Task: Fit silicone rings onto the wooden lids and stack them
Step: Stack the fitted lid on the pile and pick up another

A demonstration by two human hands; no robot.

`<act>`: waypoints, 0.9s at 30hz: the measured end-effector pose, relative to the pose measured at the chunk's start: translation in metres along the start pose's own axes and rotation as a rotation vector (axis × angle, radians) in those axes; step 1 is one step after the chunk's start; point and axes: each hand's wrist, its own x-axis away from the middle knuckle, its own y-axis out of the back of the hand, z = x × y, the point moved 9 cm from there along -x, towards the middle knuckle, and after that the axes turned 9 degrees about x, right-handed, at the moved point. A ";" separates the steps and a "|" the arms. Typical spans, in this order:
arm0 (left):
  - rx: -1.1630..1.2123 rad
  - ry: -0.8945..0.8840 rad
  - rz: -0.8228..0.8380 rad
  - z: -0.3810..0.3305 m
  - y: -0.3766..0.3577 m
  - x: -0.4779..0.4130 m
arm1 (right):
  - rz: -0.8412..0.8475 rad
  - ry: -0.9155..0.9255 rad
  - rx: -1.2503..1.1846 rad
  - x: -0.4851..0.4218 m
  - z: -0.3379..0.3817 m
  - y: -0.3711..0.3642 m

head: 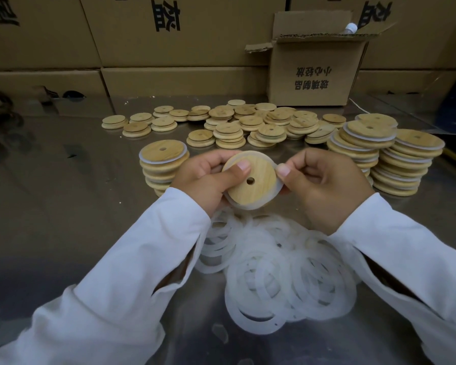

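Hands meet at the middle of the steel table (63, 206), raised a little above it, both forearms reaching in from the near edge in white sleeves (132, 259). The left hand (206, 177) grips a wooden lid (261, 172) from its left side: the thumb (241, 167) lies flat across the top face, pointing toward the small hole, and the other fingers are curled underneath, mostly hidden. The lid is tilted so its face turns toward the camera. A translucent silicone ring (241, 206) sits around the lid, showing as a pale band along its lower and right rim. The right hand (324, 185) pinches that ring at the lid's right edge, thumb tip (283, 169) on top and curled fingers below, knuckles bunched close together.

Directly beneath the hands, toward the near edge, lies a loose heap of rings (282, 267), overlapping one another. A stack of ringed lids (162, 167) stands just left of the left hand, partly behind it. Taller stacks (363, 143) rise toward the right edge, with another (408, 164) beside them. Bare lids (248, 125) are scattered in low piles toward the far edge. An opened cardboard box (313, 72) stands at the far right, in front of a wall of cartons (169, 35).
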 end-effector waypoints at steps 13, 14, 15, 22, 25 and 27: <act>-0.110 -0.102 -0.043 -0.005 -0.002 0.004 | -0.155 0.001 -0.070 0.006 -0.013 -0.003; -0.124 -0.122 -0.050 -0.007 -0.003 0.005 | -0.173 0.011 -0.040 0.008 -0.012 -0.003; -0.135 -0.141 -0.057 -0.008 -0.004 0.006 | -0.186 0.023 -0.005 0.009 -0.011 -0.003; -0.121 -0.173 -0.124 -0.011 0.002 0.007 | -0.217 0.067 0.051 0.011 -0.006 -0.004; -0.058 -0.130 -0.115 -0.006 0.002 0.006 | -0.273 0.077 0.077 0.012 -0.005 0.003; -0.024 -0.104 -0.095 -0.003 0.001 0.005 | -0.305 0.088 0.099 0.013 -0.004 0.007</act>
